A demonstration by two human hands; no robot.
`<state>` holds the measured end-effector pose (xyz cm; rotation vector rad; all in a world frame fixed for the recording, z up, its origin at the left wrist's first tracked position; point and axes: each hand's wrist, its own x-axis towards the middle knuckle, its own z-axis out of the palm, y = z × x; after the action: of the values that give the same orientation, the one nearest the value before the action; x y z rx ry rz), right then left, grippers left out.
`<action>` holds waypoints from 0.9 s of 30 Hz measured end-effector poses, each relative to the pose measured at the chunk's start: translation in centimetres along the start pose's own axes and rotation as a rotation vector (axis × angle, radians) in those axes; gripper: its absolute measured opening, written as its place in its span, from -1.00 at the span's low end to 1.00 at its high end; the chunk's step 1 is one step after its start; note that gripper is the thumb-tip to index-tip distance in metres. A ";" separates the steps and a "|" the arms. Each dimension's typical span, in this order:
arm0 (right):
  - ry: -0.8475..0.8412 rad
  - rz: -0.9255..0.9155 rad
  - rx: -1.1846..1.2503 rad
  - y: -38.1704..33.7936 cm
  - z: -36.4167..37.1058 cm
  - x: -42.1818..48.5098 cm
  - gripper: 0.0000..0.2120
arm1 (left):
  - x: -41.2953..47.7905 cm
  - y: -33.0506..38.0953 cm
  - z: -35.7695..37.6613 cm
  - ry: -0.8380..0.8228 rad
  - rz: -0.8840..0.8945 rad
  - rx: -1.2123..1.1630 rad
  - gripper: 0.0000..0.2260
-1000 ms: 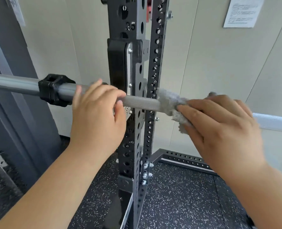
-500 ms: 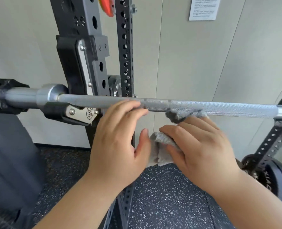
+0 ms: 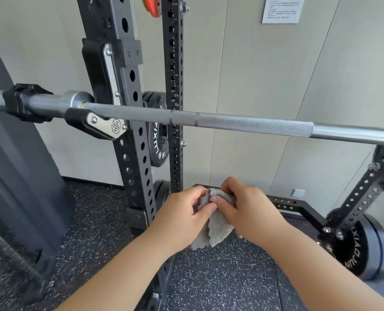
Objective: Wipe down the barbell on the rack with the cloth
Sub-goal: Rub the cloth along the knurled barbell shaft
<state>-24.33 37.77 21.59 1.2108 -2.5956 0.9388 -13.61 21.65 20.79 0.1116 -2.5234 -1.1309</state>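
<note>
I'm holding the grey cloth (image 3: 213, 223) at six o'clock, well below the barbell (image 3: 231, 122). My left hand (image 3: 182, 217) is pinching its left edge, my right hand (image 3: 248, 208) is pinching the top, and the rest is hanging loose between them. The barbell is lying across from nine to three o'clock, resting in the J-hook (image 3: 101, 122) of the black rack (image 3: 132, 167), untouched by either hand.
</note>
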 end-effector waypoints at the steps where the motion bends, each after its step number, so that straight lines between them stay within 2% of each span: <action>1: -0.055 0.041 0.020 0.7 0.0 -0.7 -0.75 | -0.3 0.0 1.0 -0.009 -0.040 -0.016 -0.92; 6: -0.294 0.149 0.089 4.3 1.2 -5.0 -0.74 | -3.0 -0.7 5.0 0.006 -0.223 0.008 -0.93; 10: -0.485 0.122 0.153 5.9 2.7 -7.8 -0.71 | -6.1 -2.2 6.9 0.005 -0.400 0.067 -0.85; 17: -0.753 0.071 0.186 4.1 8.3 -9.9 -0.80 | -13.0 -6.1 6.7 0.094 -0.673 0.109 -0.82; 21: -0.810 0.036 0.162 2.2 12.9 -10.0 -0.89 | -16.3 -9.4 4.4 0.107 -0.766 0.158 -0.92; 24: -0.842 0.068 0.145 0.8 15.9 -8.8 -0.90 | -17.6 -12.3 2.0 0.150 -0.815 0.191 -0.76; 27: -0.843 0.094 0.115 -0.4 18.8 -6.7 -0.80 | -17.8 -15.8 -0.5 0.158 -0.884 0.201 -0.76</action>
<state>-16.92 30.97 4.33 1.8423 -3.2679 0.6870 1.87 14.55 4.14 1.4114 -2.4539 -1.0572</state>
